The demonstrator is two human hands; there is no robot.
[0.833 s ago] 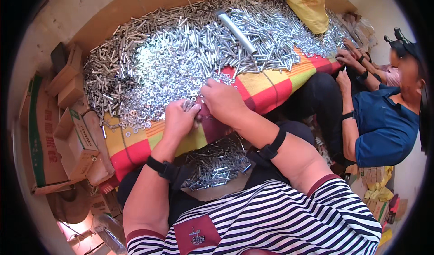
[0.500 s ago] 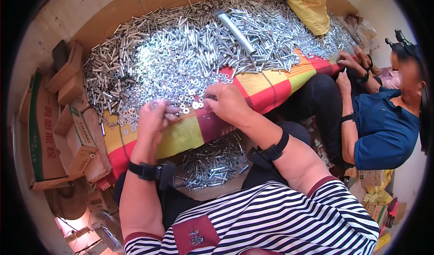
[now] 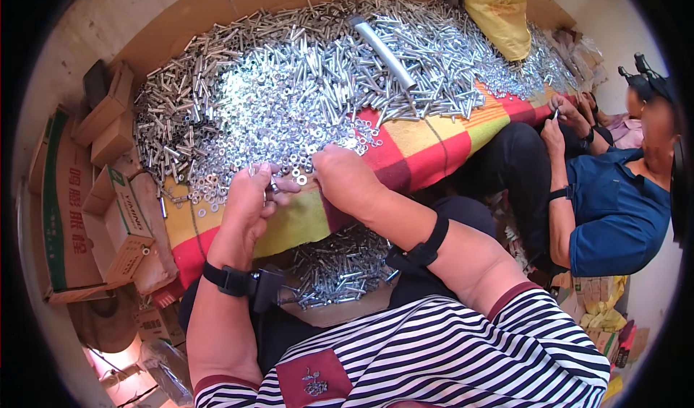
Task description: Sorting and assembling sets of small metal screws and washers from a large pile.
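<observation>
The left hand (image 3: 250, 200) is half curled, palm turned inward, with a small shiny metal piece (image 3: 274, 186) between its thumb and fingers; whether more pieces lie inside the palm cannot be told. In the earliest frame this hand is close beside the other, over the middle of the checked cloth (image 3: 296, 220); now it sits farther left, much where the middle frame has it. The right hand (image 3: 345, 173) has its fingers bent in and pointing left, back of the hand uppermost; its fingertips are largely hidden, so whether it grips anything cannot be told. It has come a little toward the left hand since the middle frame, narrowing the gap, yet the two remain apart. Between them a few loose washers (image 3: 299, 175) lie near the front of the heap of washers (image 3: 267, 112), on the cloth. Behind, the metal rods (image 3: 318, 68) and the long metal tube (image 3: 383, 52) resting on them keep their places, as does the yellow bag (image 3: 499, 18). At the right, the hands of a co-worker (image 3: 611, 213), earlier at the cloth's edge, are now raised and close together around a small dark piece (image 3: 555, 114).
</observation>
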